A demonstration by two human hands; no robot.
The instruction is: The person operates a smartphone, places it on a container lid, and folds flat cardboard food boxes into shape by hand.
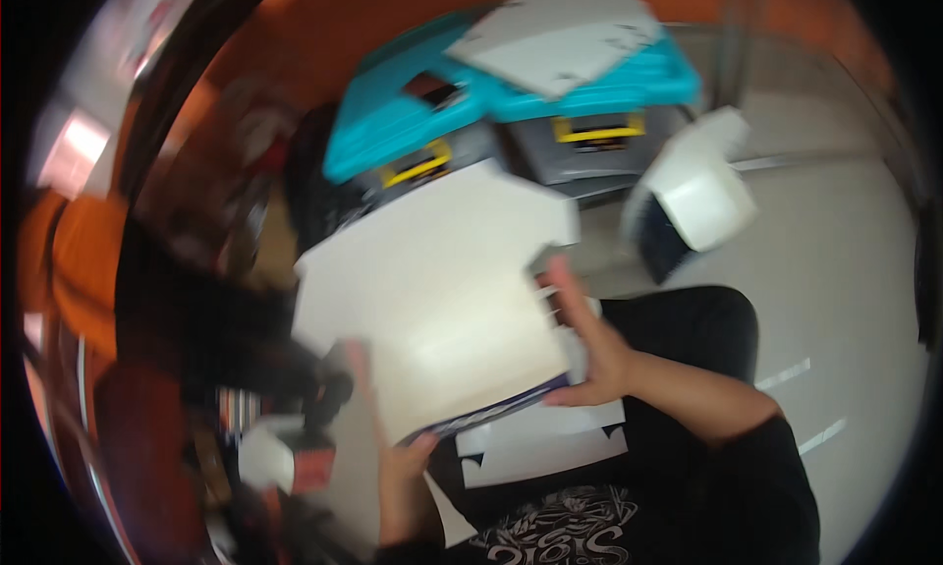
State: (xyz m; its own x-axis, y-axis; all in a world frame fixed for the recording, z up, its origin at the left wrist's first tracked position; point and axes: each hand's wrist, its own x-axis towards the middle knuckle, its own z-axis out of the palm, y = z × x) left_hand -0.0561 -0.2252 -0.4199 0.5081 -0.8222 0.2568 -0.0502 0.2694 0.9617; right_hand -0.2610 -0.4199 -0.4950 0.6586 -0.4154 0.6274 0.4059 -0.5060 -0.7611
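Note:
A white cardboard sheet (442,290), cut like a flattened carton with a dark printed strip along its near edge, is held tilted in front of me. My left hand (398,457) grips its near left corner, thumb at the dark strip and fingers along the left side. At the right edge, my right hand (599,359) holds the sheet, with fingers stretched up its side and the thumb near the lower corner. Another white cut card (545,447) lies across my lap, partly hidden under the held sheet. Motion blurs the picture.
Two grey storage boxes with turquoise lids (413,123) and yellow latches (599,128) stand ahead. White card (560,34) rests on a lid. To their right is a partly folded white carton (702,206). A small white and red box (285,455) sits at lower left.

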